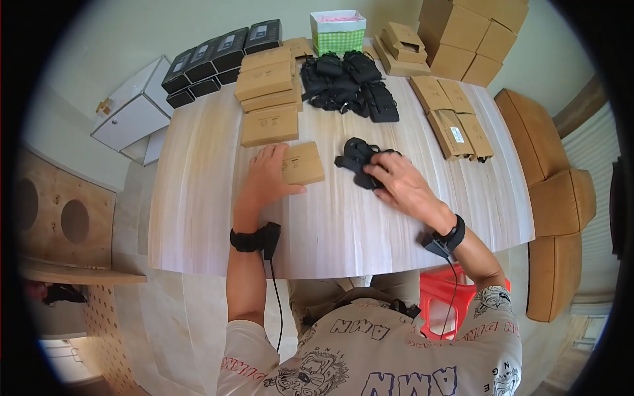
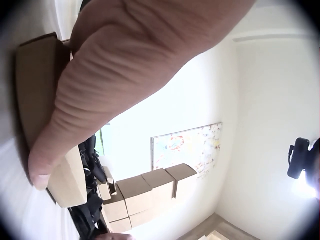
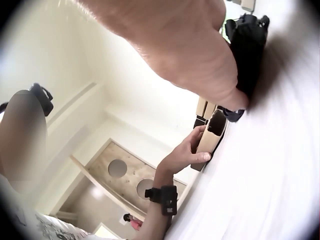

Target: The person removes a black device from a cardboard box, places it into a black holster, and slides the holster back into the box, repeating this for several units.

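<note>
My left hand (image 1: 267, 173) holds a small brown cardboard box (image 1: 304, 163) lying on the table, with fingers over its far left side and thumb along the near side. In the right wrist view, the end of this cardboard box (image 3: 206, 145) facing the camera stands open and dark inside. To the right, my right hand (image 1: 404, 186) grips a black strapped device (image 1: 356, 158) at the tabletop, its fingers bent over the right part, which they partly hide. The right wrist view shows the thumb against the black device (image 3: 247, 55).
Behind the left hand rise stacked cardboard boxes (image 1: 267, 79) and black boxes (image 1: 228, 49). A heap of black strapped devices (image 1: 343, 82) lies at the back middle, before a green checked basket (image 1: 338, 39). More flat boxes (image 1: 456, 119) lie at the right, with large cartons (image 1: 462, 33) behind.
</note>
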The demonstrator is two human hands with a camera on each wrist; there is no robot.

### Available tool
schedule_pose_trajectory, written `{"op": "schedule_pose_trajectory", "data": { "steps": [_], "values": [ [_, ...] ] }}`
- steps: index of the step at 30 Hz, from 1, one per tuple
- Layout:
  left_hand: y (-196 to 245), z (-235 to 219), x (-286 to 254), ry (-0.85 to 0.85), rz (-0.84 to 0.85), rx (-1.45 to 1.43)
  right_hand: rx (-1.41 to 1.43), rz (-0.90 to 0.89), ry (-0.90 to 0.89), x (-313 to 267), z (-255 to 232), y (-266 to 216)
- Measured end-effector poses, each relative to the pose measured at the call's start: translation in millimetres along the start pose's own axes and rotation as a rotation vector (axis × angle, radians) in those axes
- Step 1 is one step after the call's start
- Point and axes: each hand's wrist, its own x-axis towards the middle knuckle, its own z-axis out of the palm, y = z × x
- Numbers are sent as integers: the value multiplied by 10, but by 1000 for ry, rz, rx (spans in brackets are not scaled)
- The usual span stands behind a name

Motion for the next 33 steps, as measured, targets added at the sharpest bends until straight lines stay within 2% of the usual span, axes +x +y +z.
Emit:
{"op": "schedule_pose_trajectory", "data": {
  "steps": [1,3,5,7,9,11,14,18,21,23,26,27,29,30,32,33],
  "values": [
    [3,35,12,-8,3,-2,3,8,-2,-12,11,21],
    [14,83,22,21,79,3,-38,16,210,45,42,113],
    [69,85,34,-2,94,-14,-7,69,198,70,222,308],
    [148,60,53,-25,106,-27,225,78,98,126,303,383],
    [218,69,68,-25,116,-60,287,106,119,106,333,397],
    [256,111,98,-34,155,-71,372,50,95,98,348,383],
    [369,167,114,-46,216,-94,442,165,160,94,381,254],
    [564,230,116,-45,284,-96,450,177,169,65,415,175],
    [577,262,122,-28,286,-122,618,178,206,55,432,100],
    [624,285,111,-32,271,-121,639,293,414,55,468,91],
    [644,319,127,-18,241,-129,630,277,475,50,552,140],
    [652,320,126,-6,223,-138,633,280,477,44,521,144],
    [666,303,122,-21,217,-162,742,236,309,30,427,166],
    [676,296,127,-32,211,-188,742,238,312,32,420,165],
    [700,356,118,-15,247,-136,733,403,268,24,426,141],
    [714,377,119,6,283,-85,735,405,269,17,440,131]
  ]
}}
